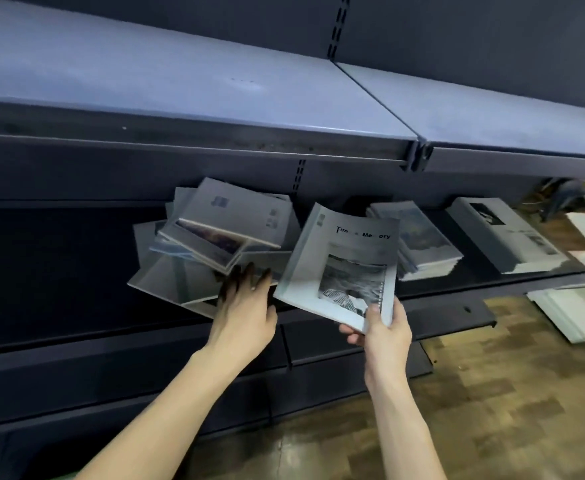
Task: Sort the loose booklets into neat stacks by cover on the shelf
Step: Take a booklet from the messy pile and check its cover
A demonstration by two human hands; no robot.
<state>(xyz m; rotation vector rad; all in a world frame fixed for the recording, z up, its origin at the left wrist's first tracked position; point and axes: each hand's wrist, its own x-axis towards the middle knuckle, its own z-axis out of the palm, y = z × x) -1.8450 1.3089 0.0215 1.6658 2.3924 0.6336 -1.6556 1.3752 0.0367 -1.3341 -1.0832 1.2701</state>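
A messy pile of loose booklets (214, 233) lies on the dark shelf (59, 271), some hanging over its front edge. My left hand (246, 306) rests flat on the pile's lower booklets, fingers spread. My right hand (382, 327) grips the bottom corner of a grey booklet (339, 261) with a black-and-white photo cover, held tilted in front of the shelf. To the right sit two neat stacks: one with a bluish picture cover (419, 237), another with a dark photo cover (505, 233).
An upper blue-grey shelf (180, 84) overhangs the working shelf. Lower dark shelves (318, 358) jut out below the hands. More printed papers (575, 313) lie on the wooden floor at the right.
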